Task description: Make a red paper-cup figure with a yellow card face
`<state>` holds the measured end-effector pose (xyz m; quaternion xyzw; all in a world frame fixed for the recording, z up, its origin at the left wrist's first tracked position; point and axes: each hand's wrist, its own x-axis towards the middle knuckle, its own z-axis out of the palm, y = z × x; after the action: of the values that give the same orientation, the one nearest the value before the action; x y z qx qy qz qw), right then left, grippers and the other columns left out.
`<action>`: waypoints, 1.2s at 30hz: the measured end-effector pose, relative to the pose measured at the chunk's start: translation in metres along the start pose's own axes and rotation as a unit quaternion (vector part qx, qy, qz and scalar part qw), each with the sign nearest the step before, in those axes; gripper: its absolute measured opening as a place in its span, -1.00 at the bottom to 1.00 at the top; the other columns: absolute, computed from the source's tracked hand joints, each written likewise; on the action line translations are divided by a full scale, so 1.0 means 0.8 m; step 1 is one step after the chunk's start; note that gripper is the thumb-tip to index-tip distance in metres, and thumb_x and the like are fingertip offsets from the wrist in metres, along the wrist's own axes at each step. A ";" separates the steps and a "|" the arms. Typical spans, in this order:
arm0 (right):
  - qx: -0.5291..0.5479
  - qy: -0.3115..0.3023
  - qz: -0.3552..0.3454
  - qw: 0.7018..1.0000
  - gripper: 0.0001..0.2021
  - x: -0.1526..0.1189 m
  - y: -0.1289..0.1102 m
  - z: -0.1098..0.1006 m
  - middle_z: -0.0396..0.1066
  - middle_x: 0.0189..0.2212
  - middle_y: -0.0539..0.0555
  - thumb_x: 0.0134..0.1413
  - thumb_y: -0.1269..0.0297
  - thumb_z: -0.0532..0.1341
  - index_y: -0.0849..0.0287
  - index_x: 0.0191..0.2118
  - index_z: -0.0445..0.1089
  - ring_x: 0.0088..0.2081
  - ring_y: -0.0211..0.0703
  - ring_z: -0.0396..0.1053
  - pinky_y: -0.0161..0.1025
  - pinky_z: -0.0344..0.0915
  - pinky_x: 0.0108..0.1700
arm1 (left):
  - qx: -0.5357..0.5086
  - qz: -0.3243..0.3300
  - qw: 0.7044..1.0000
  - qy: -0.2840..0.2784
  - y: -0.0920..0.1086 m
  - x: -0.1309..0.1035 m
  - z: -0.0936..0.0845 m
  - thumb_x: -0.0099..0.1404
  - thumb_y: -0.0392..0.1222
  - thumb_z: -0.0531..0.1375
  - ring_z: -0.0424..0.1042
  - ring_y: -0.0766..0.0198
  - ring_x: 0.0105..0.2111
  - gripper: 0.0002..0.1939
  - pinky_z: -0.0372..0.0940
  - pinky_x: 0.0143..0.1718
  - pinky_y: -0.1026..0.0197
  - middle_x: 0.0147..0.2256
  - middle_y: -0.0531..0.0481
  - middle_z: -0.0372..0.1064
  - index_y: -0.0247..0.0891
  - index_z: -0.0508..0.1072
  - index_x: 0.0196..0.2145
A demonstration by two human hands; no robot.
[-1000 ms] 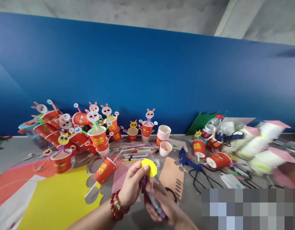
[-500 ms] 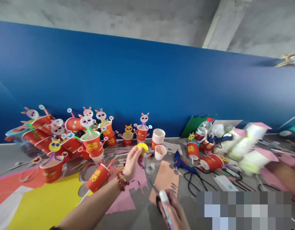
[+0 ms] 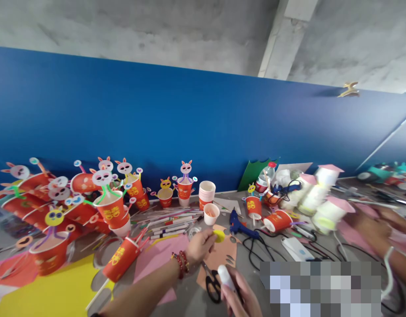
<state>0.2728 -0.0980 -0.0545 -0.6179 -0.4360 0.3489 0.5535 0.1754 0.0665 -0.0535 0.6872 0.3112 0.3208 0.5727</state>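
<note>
Between the thumb and fingers of my left hand (image 3: 203, 247) is a small yellow disc (image 3: 219, 236), held over an orange-brown paper sheet (image 3: 223, 252) with cut-outs. My right hand (image 3: 241, 293) is wrapped round a white glue stick (image 3: 226, 278), its top pointing up and away from me. Black-handled scissors (image 3: 212, 286) lie just left of that hand. Pink paper (image 3: 156, 264) lies under my left wrist. A white cup (image 3: 211, 214) stands behind my left hand, in front of a cup stack (image 3: 207, 193).
Red cups with paper animal heads (image 3: 110, 209) crowd the left. Yellow paper (image 3: 51, 290) lies front left. A blue glue gun (image 3: 241, 226) with black cables lies right of centre. White rolls with pink tops (image 3: 330, 215) stand at right, near another person's hands (image 3: 368, 231).
My left hand has lowered and moved right with the yellow disc, closer to the glue stick. The view has shifted right. The other person's hands show more fully.
</note>
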 end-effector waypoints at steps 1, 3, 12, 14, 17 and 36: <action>0.008 0.006 -0.003 1.000 -0.39 0.000 -0.002 0.001 0.37 -0.57 0.01 0.07 -0.23 0.20 0.22 0.00 0.43 -0.64 -0.24 0.20 -0.33 0.19 -0.59 | 0.013 0.002 1.000 -0.001 0.002 -0.001 -0.002 0.33 0.09 0.08 0.18 0.39 -0.65 -0.62 0.06 -0.58 0.33 -0.65 0.15 0.26 -0.27 0.43 -0.43; 0.024 0.014 -0.009 1.000 -0.40 0.000 -0.006 0.005 0.37 -0.57 0.02 0.06 -0.23 0.22 0.21 0.01 0.43 -0.64 -0.23 0.20 -0.32 0.19 -0.58 | 0.034 0.010 0.999 -0.004 0.009 -0.001 -0.007 0.35 0.05 0.07 0.24 0.36 -0.61 -0.63 0.12 -0.54 0.32 -0.60 0.10 0.35 -0.27 0.47 -0.41; 0.121 -0.052 0.036 0.991 -0.49 0.005 -0.030 0.008 0.40 -0.52 0.02 0.07 -0.21 0.24 0.20 -0.17 0.35 -0.72 -0.45 -0.04 -0.41 -0.12 -0.68 | 0.026 0.047 0.996 0.068 0.053 -0.024 -0.047 0.35 0.10 0.10 0.40 0.21 -0.34 -0.60 0.28 -0.25 0.22 -0.35 -0.06 0.50 -0.30 0.54 -0.30; 0.126 -0.066 0.023 0.990 -0.50 0.008 -0.037 0.004 0.41 -0.49 0.03 0.07 -0.18 0.25 0.21 -0.15 0.37 -0.72 -0.46 0.00 -0.40 -0.04 -0.66 | 0.005 0.036 0.995 0.089 0.061 -0.042 -0.060 0.33 0.14 0.11 0.33 0.27 -0.46 -0.55 0.24 -0.39 0.26 -0.47 -0.01 0.42 -0.32 0.51 -0.39; 0.115 -0.091 0.011 0.989 -0.51 0.014 -0.047 0.001 0.35 -0.56 -0.01 0.09 -0.13 0.26 0.24 -0.11 0.41 -0.69 -0.38 0.11 -0.36 0.13 -0.59 | -0.026 0.013 0.993 0.116 0.074 -0.081 -0.076 0.30 0.16 0.16 0.27 0.33 -0.53 -0.55 0.19 -0.48 0.30 -0.51 0.02 0.37 -0.34 0.50 -0.39; 0.028 -0.015 -0.333 0.943 -0.87 -0.016 -0.127 0.053 0.36 -0.43 0.07 0.13 0.31 0.28 0.13 -0.39 0.33 -0.41 -0.14 0.37 -0.23 0.37 -0.36 | 0.404 0.354 0.818 0.204 0.074 -0.220 -0.098 0.32 -0.41 0.13 0.51 0.19 -0.29 -0.81 0.39 -0.29 0.19 -0.17 -0.18 0.55 -0.27 0.41 -0.13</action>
<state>0.2139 -0.0933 0.0395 -0.4169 -0.6150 0.1661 0.6483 0.0105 -0.0366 0.0012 0.8384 0.2582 0.4798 0.0138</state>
